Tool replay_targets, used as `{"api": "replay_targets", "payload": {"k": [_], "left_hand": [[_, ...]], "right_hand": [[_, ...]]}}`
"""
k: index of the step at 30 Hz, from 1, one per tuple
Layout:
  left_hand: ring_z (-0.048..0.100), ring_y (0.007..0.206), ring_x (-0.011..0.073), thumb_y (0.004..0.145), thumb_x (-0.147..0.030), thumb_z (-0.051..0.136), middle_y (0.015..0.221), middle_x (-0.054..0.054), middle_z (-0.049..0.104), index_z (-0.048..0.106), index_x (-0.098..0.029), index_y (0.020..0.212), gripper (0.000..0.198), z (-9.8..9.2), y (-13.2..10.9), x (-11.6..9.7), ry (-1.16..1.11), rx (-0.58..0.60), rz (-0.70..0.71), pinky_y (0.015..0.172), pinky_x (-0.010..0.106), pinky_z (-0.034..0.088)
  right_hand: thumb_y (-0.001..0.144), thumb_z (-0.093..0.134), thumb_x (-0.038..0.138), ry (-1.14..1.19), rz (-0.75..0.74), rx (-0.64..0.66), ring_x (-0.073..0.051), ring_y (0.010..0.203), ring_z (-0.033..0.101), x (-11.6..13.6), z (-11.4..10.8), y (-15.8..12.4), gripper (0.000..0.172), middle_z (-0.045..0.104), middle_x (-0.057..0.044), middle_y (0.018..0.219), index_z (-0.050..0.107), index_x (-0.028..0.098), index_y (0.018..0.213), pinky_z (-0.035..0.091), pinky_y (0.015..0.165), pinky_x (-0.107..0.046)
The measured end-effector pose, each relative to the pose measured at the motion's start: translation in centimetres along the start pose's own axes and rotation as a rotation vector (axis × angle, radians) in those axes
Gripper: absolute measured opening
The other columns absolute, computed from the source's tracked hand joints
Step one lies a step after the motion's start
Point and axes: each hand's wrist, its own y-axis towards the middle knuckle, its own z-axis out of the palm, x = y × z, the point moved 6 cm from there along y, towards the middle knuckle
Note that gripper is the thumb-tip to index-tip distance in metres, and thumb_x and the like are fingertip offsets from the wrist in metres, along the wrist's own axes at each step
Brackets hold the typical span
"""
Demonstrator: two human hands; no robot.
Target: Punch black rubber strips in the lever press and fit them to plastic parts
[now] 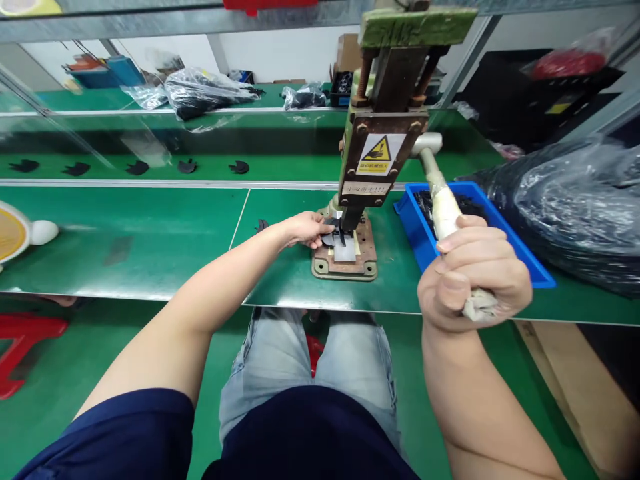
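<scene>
A hand press (383,143) with a yellow warning label stands on the green workbench (150,233). My right hand (473,273) is closed in a fist around the taped end of the press lever (440,200), which slants toward me. My left hand (305,229) reaches to the press base plate (367,257) and pinches a small black part (334,233) sitting under the ram. A grey flat piece lies on the base just in front of the part.
A blue bin (530,257) of black parts sits right of the press, beside a large black plastic bag (580,207). Several black parts (187,166) lie on the conveyor strip behind. More bags (200,90) are on the far bench. A red stool (23,343) stands lower left.
</scene>
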Motion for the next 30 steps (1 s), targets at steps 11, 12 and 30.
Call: {"api": "replay_targets", "payload": {"k": [11,12,30], "left_hand": [[0.059,0.043,0.0100,0.099,-0.039,0.082,0.054,0.000,0.063,0.059,-0.019,0.082,0.035,0.7,-1.3,0.6,-0.116,-0.044,0.028,0.044,0.016,0.044],[0.058,0.043,0.0094,0.099,-0.039,0.081,0.055,-0.001,0.063,0.059,-0.019,0.082,0.035,0.7,-1.9,0.3,-0.125,-0.048,0.052,0.044,0.016,0.044],[0.058,0.045,0.0113,0.087,-0.057,0.088,0.054,-0.002,0.059,0.054,-0.022,0.078,0.050,3.8,-14.9,-0.1,-0.072,0.079,0.332,0.042,0.020,0.039]], "right_hand": [[0.102,0.070,0.055,0.162,0.023,0.130,-0.021,0.139,0.062,-0.1,3.3,10.9,0.042,0.059,-0.003,0.134,0.069,0.028,0.134,0.047,0.123,-0.041],[0.104,0.069,0.054,0.162,0.037,0.125,-0.022,0.142,0.061,-0.7,3.1,10.8,0.042,0.059,-0.005,0.138,0.068,0.027,0.136,0.046,0.124,-0.041],[0.096,0.078,0.051,0.055,0.768,0.523,-0.023,0.090,0.073,-2.4,4.5,-14.2,0.026,0.075,-0.005,0.102,0.074,0.026,0.102,0.064,0.083,-0.041]]}}
